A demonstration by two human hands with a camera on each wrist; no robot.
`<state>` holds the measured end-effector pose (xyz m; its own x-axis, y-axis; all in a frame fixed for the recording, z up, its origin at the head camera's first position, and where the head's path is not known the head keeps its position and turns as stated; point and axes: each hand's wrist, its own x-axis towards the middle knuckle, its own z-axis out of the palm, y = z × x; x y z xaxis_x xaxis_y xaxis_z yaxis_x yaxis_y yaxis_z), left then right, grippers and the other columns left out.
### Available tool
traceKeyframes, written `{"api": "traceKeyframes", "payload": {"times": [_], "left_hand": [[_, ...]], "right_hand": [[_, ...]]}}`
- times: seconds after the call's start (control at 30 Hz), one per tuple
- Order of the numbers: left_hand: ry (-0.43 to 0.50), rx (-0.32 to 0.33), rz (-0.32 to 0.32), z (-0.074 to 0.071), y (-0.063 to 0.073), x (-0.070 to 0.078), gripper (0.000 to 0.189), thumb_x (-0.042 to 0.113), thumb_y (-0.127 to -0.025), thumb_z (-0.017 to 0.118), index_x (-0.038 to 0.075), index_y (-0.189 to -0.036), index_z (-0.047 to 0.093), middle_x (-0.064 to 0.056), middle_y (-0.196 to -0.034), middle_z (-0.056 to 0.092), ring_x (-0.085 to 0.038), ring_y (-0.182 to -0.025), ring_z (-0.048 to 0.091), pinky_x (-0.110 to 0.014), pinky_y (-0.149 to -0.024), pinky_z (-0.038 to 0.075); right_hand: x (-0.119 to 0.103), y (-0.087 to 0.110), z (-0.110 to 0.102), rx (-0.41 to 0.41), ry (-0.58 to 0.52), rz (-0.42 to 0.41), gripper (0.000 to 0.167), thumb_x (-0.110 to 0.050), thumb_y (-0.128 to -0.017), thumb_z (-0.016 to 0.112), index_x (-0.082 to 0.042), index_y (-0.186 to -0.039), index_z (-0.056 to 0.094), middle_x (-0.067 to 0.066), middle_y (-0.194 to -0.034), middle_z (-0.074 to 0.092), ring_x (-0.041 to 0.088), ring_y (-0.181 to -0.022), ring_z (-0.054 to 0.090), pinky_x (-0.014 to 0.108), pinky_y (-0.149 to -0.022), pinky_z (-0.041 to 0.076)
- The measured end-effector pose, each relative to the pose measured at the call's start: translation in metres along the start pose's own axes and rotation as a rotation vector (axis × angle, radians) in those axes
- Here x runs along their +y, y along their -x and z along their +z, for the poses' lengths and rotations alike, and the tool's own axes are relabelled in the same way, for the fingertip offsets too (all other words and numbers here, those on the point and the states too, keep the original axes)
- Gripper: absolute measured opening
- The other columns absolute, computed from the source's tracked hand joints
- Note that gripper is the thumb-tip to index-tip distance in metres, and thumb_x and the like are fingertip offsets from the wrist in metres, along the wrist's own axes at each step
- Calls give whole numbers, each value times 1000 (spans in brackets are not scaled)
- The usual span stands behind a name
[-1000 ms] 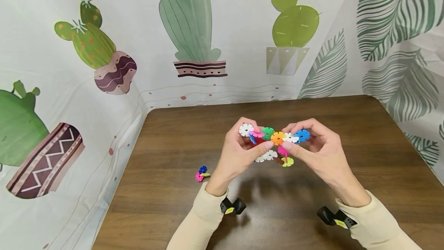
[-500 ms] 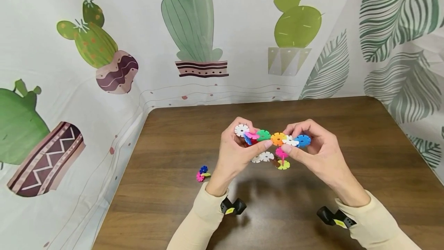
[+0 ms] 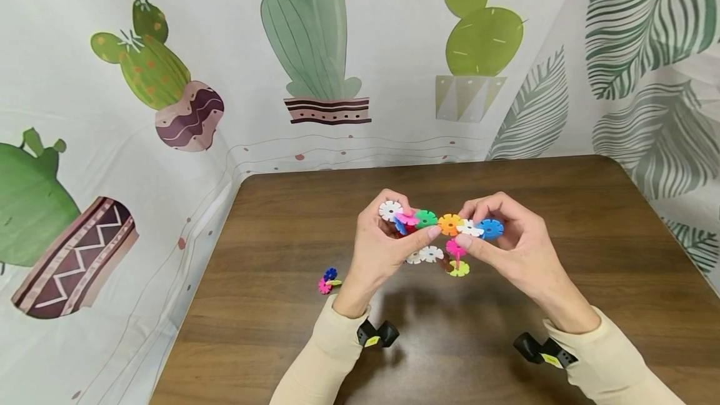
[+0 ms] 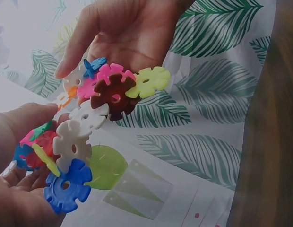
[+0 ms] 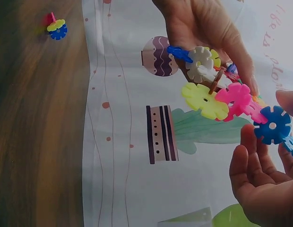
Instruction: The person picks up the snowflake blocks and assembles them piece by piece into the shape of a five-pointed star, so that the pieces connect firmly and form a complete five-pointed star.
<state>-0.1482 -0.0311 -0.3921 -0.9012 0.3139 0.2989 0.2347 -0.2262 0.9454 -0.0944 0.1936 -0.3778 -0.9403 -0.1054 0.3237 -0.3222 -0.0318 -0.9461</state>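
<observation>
Both hands hold up a chain of interlocking plastic snowflake discs above the table. My left hand (image 3: 377,255) grips its left part, near a white disc (image 3: 390,210) and a green disc (image 3: 425,219), thumb on the near side. With thumb and fingers my right hand (image 3: 514,245) pinches the right part, by an orange disc (image 3: 450,224), a white one and a blue disc (image 3: 490,229). Below hang more pieces: white discs (image 3: 432,254), a brown disc (image 4: 113,97), a pink disc (image 5: 235,100) and a yellow disc (image 5: 204,100). Fingers hide some of the joins.
A small joined cluster of pink, blue and yellow discs (image 3: 325,285) lies on the brown wooden table (image 3: 270,342), left of the left forearm. Behind the table hangs a white cloth (image 3: 394,30) printed with cacti and leaves. Each wrist wears a black camera (image 3: 378,334).
Over the last second my left hand has shifted slightly left, and the space between the green and orange discs has widened. The lower pink and yellow discs have swung a little left and down.
</observation>
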Motion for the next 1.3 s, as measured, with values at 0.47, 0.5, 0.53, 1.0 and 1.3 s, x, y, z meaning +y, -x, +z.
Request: {"api": "traceKeyframes", "payload": {"times": [0.47,0.5,0.53,1.0,1.3], "left_hand": [[7,8,6,-3,4,5,41,4,-82,93,10,-97,56,-15,-87,76,-14,-72,73,-24,-65,62],[10,8,8,-3,4,5,41,4,-81,93,10,-97,56,-14,-87,76,-14,-73,74,-24,-65,63],[15,7,11,-4,4,6,41,3,-81,93,10,-97,56,-13,-88,77,-14,-74,75,-25,-66,63],[54,47,36,-43,13,38,44,7,-81,94,12,-94,52,-2,-89,82,-18,-74,81,-22,-63,61],[5,152,72,-74,29,62,41,0,-83,90,13,-95,53,-7,-92,80,-26,-76,82,-33,-70,68]], "right_hand": [[-1,-2,4,-43,20,-4,34,16,-87,78,-1,-108,58,12,-118,68,22,-110,67,23,-83,64],[0,-2,4,-47,13,-10,34,17,-86,77,-1,-108,58,12,-118,68,22,-110,66,22,-84,63],[0,-2,5,-53,8,-15,34,17,-86,77,0,-108,58,11,-117,68,22,-110,67,22,-85,63],[-3,-4,4,-58,47,-40,26,10,-98,62,4,-123,59,12,-122,71,21,-111,70,22,-98,58],[6,-6,5,-61,6,-92,21,7,-101,62,8,-122,59,14,-117,73,24,-105,72,22,-97,58]]}}
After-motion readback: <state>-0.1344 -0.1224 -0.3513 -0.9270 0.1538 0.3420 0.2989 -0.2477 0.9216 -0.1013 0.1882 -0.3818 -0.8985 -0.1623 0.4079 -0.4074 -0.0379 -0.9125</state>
